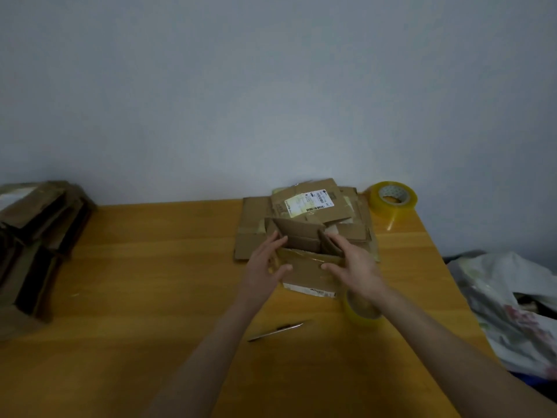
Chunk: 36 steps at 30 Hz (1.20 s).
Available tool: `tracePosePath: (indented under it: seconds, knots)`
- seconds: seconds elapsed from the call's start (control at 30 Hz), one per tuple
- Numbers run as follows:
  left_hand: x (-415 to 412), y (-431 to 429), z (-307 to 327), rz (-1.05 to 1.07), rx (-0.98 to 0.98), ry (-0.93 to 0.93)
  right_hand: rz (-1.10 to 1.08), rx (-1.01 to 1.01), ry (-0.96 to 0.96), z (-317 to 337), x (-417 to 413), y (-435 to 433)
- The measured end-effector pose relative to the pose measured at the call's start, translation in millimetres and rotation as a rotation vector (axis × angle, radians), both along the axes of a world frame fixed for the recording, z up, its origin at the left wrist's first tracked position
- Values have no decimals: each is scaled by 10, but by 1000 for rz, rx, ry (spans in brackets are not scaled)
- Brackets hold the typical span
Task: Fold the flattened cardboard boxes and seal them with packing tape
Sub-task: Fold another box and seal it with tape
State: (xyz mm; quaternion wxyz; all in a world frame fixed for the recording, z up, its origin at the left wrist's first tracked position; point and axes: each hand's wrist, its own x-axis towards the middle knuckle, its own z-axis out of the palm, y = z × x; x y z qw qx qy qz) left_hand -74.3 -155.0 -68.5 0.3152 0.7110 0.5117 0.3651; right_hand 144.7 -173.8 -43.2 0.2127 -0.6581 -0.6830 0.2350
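Plain grey wall backs a wooden table [150, 267] that carries one small box [309, 271], part folded and standing with its top flaps up, just in front of one stack of flattened boxes [253, 224]. How many sheets the stack holds is hard to tell; the top one bears a white label [309, 202]. Two tape rolls are in view: one tape roll [393, 196] at the far right corner, a second roll [360, 309] partly under the right forearm. One thin pen-like tool [275, 331] lies near the table's front, its kind unclear. One dark pile of boxes [39, 236] sits at the left edge, uncountable. The left hand [265, 262] clasps the small box at its left corner, fingers loosely spread along the side flap, thumb on the front face. The right hand [354, 260] mirrors it at the right corner, thumb pressed on the front
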Motion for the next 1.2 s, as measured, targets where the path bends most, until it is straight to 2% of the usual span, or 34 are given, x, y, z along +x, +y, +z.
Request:
tracePosePath:
  seconds: [0.2, 0.33, 0.43, 0.53, 0.63, 0.7, 0.77, 0.87, 0.93, 1.0, 1.07, 1.13, 1.2]
  knots:
    - [82, -90, 145, -6, 133, 154, -126, 180, 75, -61, -35, -149]
    - [77, -74, 114, -106, 120, 174, 127, 231, -166, -36, 68, -131]
    - [48, -25, 98, -42, 60, 181, 253, 122, -247, 49, 126, -49]
    - [105, 39, 197, 88, 28, 174, 194, 23, -128, 134, 163, 51]
    - [170, 259, 303, 140, 72, 339, 173, -4, -24, 131, 178, 126]
    - [223, 397, 382, 50, -5, 426, 131, 30, 0, 108, 153, 160]
    - [271, 475, 384, -51, -61, 525, -1, 70, -40, 115, 118, 166]
    - [264, 396, 274, -153, 32, 567, -127, -5, -36, 58, 143, 175]
    - [227, 298, 147, -119, 94, 484, -45, -93, 124, -32, 159, 161]
    - [235, 273, 76, -71, 146, 494, -6, -122, 288, -97, 171, 144]
    - [289, 275, 67, -86, 200, 592, -8, -98, 318, -116, 180, 156]
    - [331, 271, 96, -164, 167, 713, -22, -107, 321, -133, 172, 186]
    - [335, 265, 93, -262, 110, 884, -45, -107, 246, -155, 141, 211]
